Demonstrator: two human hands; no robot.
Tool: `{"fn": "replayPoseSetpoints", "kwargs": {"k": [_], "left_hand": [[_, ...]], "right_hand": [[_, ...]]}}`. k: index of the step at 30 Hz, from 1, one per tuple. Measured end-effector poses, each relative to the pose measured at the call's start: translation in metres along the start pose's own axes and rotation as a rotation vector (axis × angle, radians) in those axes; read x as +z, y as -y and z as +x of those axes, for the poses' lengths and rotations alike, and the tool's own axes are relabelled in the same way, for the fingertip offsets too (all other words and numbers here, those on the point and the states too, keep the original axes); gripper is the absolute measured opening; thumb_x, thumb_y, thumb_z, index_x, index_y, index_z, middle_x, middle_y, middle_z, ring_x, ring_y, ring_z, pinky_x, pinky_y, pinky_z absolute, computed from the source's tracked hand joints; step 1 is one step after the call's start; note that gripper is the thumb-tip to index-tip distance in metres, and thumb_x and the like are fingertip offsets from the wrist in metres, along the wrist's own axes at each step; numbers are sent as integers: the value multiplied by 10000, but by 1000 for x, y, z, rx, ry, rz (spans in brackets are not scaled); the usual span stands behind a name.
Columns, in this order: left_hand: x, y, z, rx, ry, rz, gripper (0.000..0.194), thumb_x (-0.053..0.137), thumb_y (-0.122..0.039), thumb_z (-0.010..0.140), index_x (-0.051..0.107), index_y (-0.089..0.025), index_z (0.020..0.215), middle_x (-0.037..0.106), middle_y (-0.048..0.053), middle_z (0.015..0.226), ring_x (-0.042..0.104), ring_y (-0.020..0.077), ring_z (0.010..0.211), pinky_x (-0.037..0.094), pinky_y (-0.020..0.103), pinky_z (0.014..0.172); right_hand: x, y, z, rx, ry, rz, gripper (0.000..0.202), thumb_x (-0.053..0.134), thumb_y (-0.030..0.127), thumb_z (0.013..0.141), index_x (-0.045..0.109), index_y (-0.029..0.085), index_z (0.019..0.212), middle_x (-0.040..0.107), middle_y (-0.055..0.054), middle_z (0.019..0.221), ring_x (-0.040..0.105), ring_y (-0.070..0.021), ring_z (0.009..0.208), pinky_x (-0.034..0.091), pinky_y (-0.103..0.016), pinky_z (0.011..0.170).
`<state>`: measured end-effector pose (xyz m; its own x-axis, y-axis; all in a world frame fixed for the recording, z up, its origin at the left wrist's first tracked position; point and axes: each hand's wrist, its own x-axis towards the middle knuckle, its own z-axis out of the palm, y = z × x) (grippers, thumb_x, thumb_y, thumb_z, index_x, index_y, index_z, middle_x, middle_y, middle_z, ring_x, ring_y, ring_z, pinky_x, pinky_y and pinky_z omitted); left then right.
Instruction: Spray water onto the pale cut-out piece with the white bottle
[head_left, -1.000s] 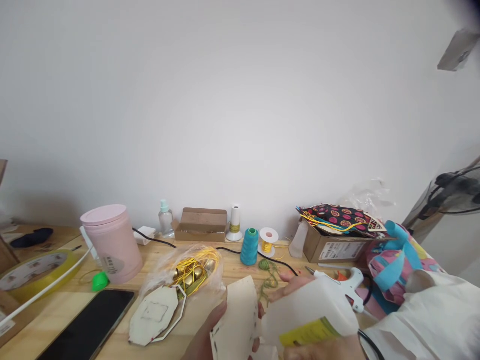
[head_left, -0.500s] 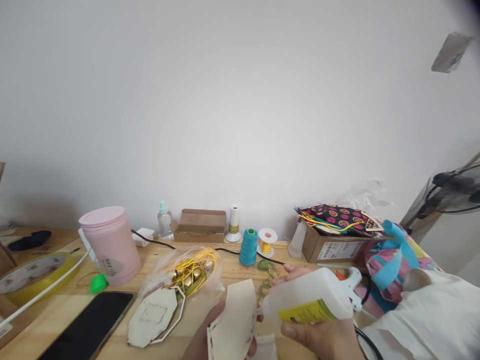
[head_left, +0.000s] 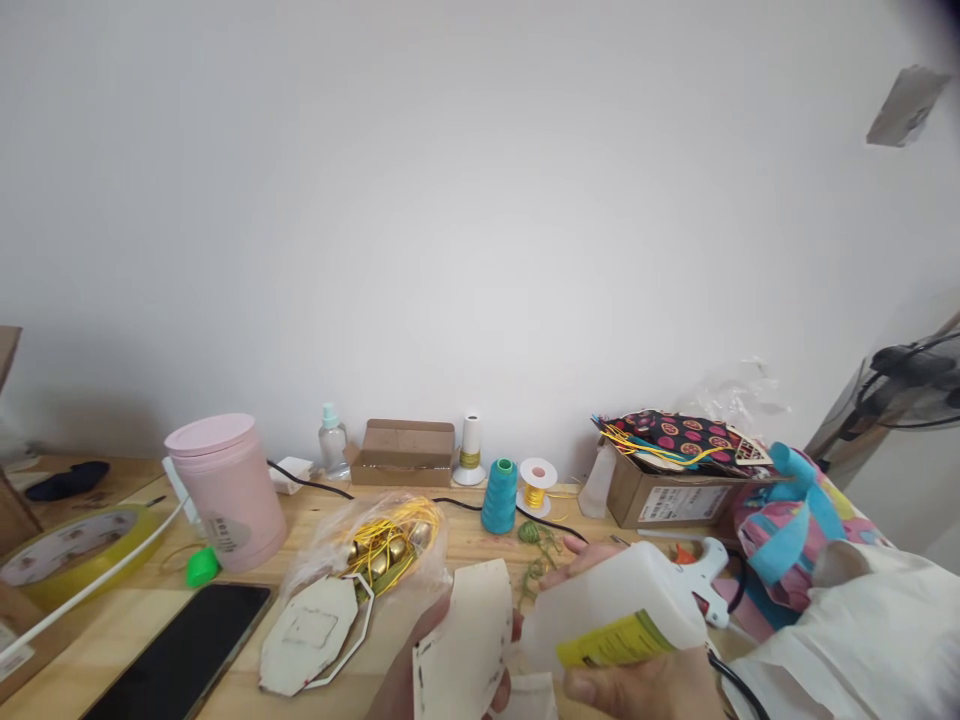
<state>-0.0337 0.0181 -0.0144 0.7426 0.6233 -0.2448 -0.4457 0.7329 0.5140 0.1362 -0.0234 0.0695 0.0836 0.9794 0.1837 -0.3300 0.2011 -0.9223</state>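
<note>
Bottom centre of the frame, my left hand (head_left: 409,690) is clamped on a pale flat cutout (head_left: 465,650), and my right hand (head_left: 637,690) is wrapped tight round a white glue bottle (head_left: 611,620), its tip right against the cutout. Just left lies a matching cutout (head_left: 307,635) by a bag of gold bells (head_left: 382,545), with a black phone (head_left: 180,655) lower left. A white glue gun (head_left: 701,575) sits behind the bottle. Further back on the counter (head_left: 465,540): pink tumbler (head_left: 229,490), teal thread cone (head_left: 499,495), cardboard box (head_left: 664,495).
</note>
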Motion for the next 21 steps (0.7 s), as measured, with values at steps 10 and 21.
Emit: {"fn": "replayPoseSetpoints", "kwargs": {"k": [10, 21], "left_hand": [[6, -2, -4, 8, 48, 81, 574, 309, -630, 774, 579, -136, 885, 586, -17, 572, 444, 74, 392, 361, 232, 424], [6, -5, -3, 16, 62, -11, 524, 364, -593, 779, 574, -135, 924, 594, 2, 628, 528, 104, 507, 403, 244, 462]], "right_hand": [[-1, 2, 6, -92, 41, -183, 634, 785, 405, 407, 567, 230, 975, 668, -55, 772, 630, -286, 714, 517, -428, 750], [4, 5, 0, 55, 34, 31, 506, 768, 461, 451, 610, 248, 882, 668, -32, 732, 636, -276, 706, 535, -331, 509]]}}
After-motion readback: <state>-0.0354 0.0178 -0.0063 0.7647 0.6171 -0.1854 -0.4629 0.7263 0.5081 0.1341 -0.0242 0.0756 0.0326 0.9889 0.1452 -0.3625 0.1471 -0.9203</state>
